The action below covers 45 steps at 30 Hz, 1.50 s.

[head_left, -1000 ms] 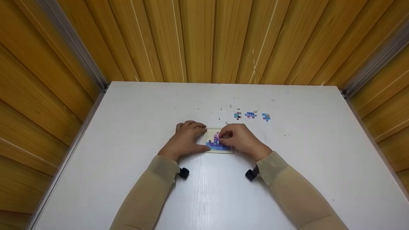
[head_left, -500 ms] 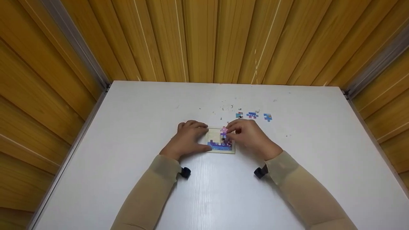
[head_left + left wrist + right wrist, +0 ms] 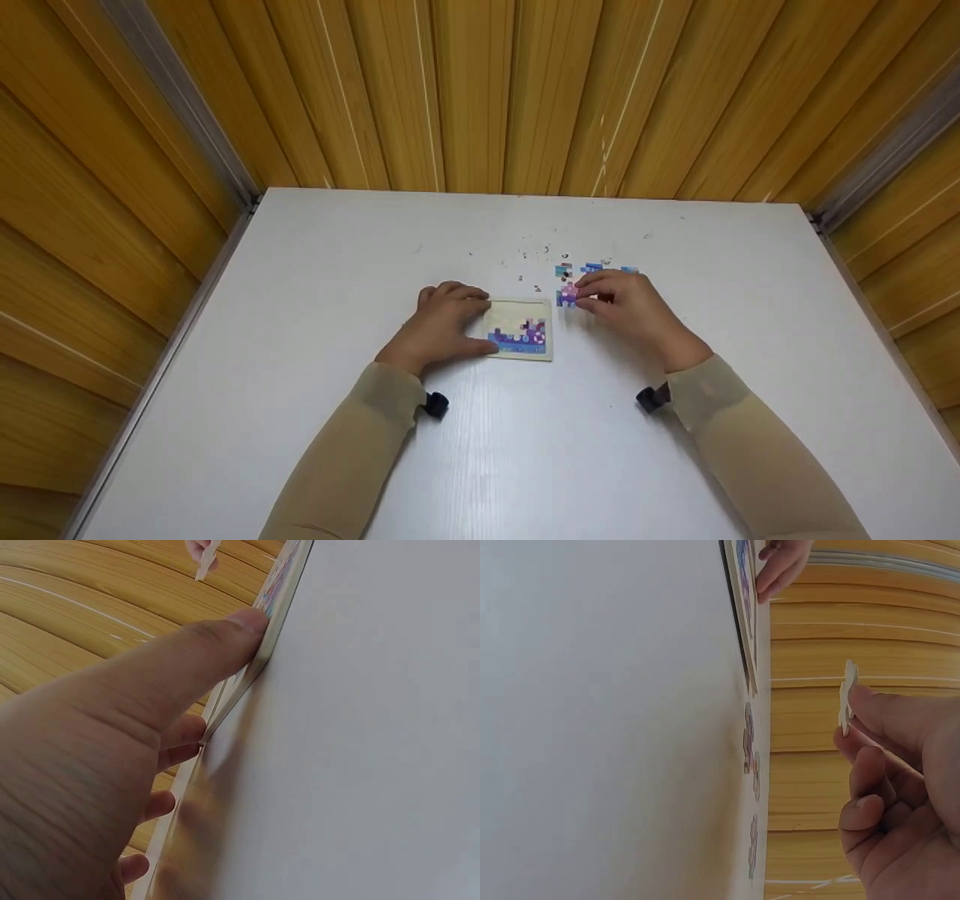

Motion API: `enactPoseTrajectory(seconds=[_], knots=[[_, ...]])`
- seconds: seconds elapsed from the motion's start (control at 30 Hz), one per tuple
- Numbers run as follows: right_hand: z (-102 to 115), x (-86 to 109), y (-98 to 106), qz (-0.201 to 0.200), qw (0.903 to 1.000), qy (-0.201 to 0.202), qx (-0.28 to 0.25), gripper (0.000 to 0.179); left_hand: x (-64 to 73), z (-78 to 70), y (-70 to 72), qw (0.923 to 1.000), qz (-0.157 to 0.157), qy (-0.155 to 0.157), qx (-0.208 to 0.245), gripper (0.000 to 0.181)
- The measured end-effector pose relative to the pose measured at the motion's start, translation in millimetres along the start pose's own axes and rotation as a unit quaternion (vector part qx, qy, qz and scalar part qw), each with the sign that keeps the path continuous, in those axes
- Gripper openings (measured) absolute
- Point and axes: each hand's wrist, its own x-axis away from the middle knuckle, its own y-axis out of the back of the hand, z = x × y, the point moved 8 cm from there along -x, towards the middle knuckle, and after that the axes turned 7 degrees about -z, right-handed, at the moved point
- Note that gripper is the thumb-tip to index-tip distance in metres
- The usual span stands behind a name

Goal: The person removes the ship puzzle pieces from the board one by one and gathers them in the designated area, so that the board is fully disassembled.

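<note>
My left hand holds the left side of a small pale puzzle tray, its thumb at the near corner and its fingertips at the far one. Joined puzzle pieces in purple and blue fill the tray's lower part; bare tray shows above. Just right of the tray, my right hand pinches a pink and purple puzzle piece between thumb and forefinger. The right wrist view shows that held puzzle piece edge-on, lifted off the table.
Beyond my right hand lie a teal puzzle piece, a blue one and another blue one, the last two partly hidden by the hand. Dark specks mark the white table. Wood-patterned panels rise behind it.
My right hand has lifted the pink and purple puzzle piece from the tray and carried it right, past the tray's edge. My left hand has stayed at the tray.
</note>
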Motion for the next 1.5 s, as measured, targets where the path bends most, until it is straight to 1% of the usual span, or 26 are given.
enactPoseTrajectory(seconds=[0.2,0.43,0.6,0.8,1.03,1.5], knots=[[-8.3,1.5,13.3,-0.021,0.9997,0.006,0.014,0.017,-0.4,-0.8,1.0,1.0,0.0,0.0,-0.001,0.081],[-23.3,4.5,16.6,-0.023,0.9991,-0.035,-0.003,0.019,0.0,-0.6,0.3,1.0,0.0,0.001,0.006,0.081],[-28.4,6.2,18.3,-0.024,0.9989,-0.04,-0.009,0.018,0.4,0.2,-0.4,1.0,0.001,0.003,0.006,0.082],[-37.3,7.1,20.7,-0.027,0.9979,-0.056,-0.019,0.018,0.4,0.7,-1.3,1.0,0.003,0.005,0.005,0.081],[-46.6,6.6,22.0,-0.016,0.9969,-0.076,-0.013,0.018,-1.0,0.4,-0.9,1.0,0.0,0.005,0.004,0.081],[-60.2,6.4,17.0,-0.002,0.9955,-0.092,-0.022,0.016,-0.6,0.5,-1.6,1.0,0.003,0.003,0.004,0.08]])
